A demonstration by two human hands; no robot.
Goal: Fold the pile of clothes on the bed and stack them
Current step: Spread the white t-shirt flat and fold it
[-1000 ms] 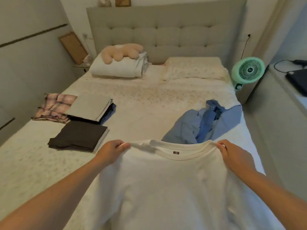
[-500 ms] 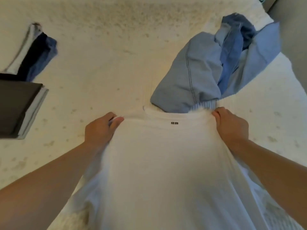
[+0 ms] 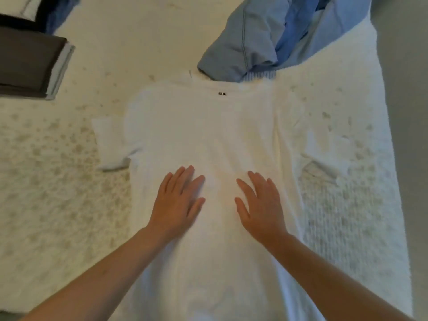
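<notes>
Head view: white T-shirt [image 3: 203, 135] lies spread flat on the bed [image 3: 58, 205], collar far side, sleeves out to both sides. Left hand [image 3: 177, 202] and right hand [image 3: 260, 207] rest palm-down on its middle, side by side, fingers straight and spread, holding nothing. Blue clothes [image 3: 273, 35] heaped just beyond the collar. Folded dark stack [image 3: 30, 66] far left.

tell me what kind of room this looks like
Most likely a bedroom: a white t-shirt lies spread on a bed under both flat hands, with folded clothes at the far left and a blue heap beyond it.
</notes>
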